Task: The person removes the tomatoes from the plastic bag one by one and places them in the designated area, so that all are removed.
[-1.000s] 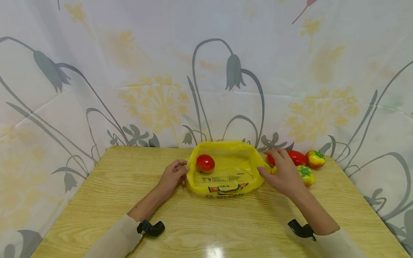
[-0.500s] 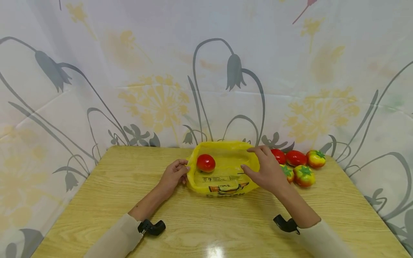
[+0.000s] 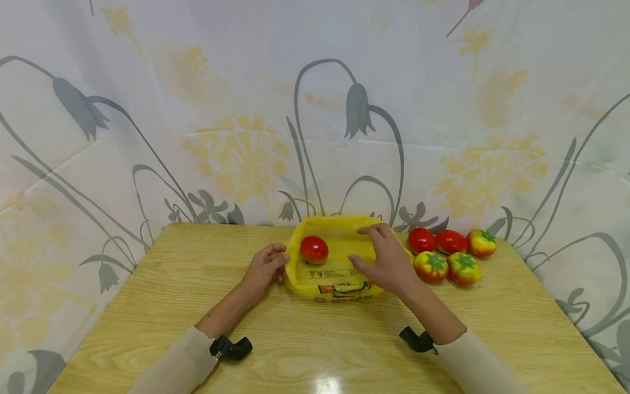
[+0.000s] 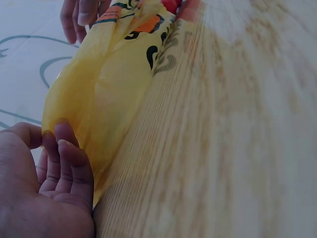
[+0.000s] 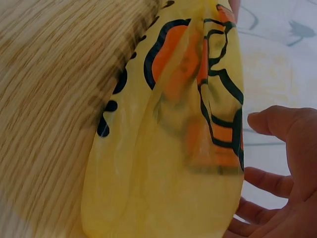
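A yellow plastic bag (image 3: 339, 225) with orange and black print stands on the table, its mouth held wide. My left hand (image 3: 262, 272) pinches the bag's left rim between thumb and fingers; the left wrist view has this hand (image 4: 52, 183) against the yellow film. Inside the bag, at its left end, lies a smooth red egg-shaped toy fruit (image 3: 314, 249). Over the right part of the opening is my right hand (image 3: 386, 260), thumb and fingers spread apart, holding nothing. In the right wrist view the same hand (image 5: 292, 168) is beside the bag's rim.
Right of the bag lie two more red egg-shaped fruits (image 3: 451, 242) and three red-and-yellow fruits (image 3: 464, 268) with green leafy tops. A flower-patterned cloth (image 3: 315, 137) hangs behind the wooden table (image 3: 315, 339).
My right hand has moved left from the bag's right rim to over its opening, uncovering the fruits on the right. The left hand stays at the left rim.
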A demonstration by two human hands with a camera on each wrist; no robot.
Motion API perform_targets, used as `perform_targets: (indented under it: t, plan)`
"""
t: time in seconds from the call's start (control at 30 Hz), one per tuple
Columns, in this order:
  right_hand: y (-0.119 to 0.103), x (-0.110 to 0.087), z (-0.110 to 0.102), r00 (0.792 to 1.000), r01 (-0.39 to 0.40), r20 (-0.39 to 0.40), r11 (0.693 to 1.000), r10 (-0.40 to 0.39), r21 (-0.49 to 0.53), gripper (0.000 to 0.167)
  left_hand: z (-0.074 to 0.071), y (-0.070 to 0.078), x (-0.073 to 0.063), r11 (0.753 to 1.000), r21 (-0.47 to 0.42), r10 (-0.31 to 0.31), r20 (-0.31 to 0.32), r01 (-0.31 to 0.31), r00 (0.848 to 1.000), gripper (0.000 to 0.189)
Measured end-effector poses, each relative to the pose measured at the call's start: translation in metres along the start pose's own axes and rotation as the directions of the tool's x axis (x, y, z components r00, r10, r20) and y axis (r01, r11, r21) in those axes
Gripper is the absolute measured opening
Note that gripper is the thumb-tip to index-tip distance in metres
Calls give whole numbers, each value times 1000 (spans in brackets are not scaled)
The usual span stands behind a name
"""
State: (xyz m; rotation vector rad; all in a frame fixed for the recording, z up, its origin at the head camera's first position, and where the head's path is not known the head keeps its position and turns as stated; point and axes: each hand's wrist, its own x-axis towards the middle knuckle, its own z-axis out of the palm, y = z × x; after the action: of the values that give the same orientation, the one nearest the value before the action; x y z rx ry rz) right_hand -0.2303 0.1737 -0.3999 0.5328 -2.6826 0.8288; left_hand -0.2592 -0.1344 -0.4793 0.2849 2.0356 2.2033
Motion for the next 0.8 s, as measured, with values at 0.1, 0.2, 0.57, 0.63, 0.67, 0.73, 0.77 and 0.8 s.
perform_targets:
  t: [0.1, 0.2, 0.57, 0.63, 0.67, 0.73, 0.77, 0.8]
  plan:
    - [-3, 3, 5, 1000, 6, 15, 1000, -6, 9, 57, 0, 0, 1, 1000, 3, 4, -4, -4, 1000, 28]
    - [-7, 5, 10, 999, 2, 37, 1000, -3, 16, 58, 0, -1, 1, 1000, 11, 5, -4, -4, 1000, 28]
    - [-22, 15, 28, 998, 0, 68, 1000, -1, 13, 63, -1, -2, 2, 1000, 6, 7, -1, -7, 1000, 28]
    - [-24, 17, 32, 997, -4, 76, 1000, 2, 21, 64, -1, -1, 2, 1000, 6, 8, 3, -8, 1000, 28]
    - [-25, 18, 34, 997, -5, 81, 1000, 3, 26, 64, 0, -1, 1, 1000, 5, 8, 3, -8, 1000, 28]
    - [-26, 20, 38, 996, -8, 93, 999, 5, 35, 64, 0, 0, 1, 1000, 3, 4, 2, -4, 1000, 29]
    - [-27, 21, 39, 995, -9, 99, 999, 5, 39, 64, 0, 0, 1, 1000, 3, 2, 2, -2, 1000, 29]
    - [-28, 22, 40, 995, -8, 104, 999, 3, 42, 64, 0, 0, 1, 1000, 4, 0, 2, 0, 1000, 29]
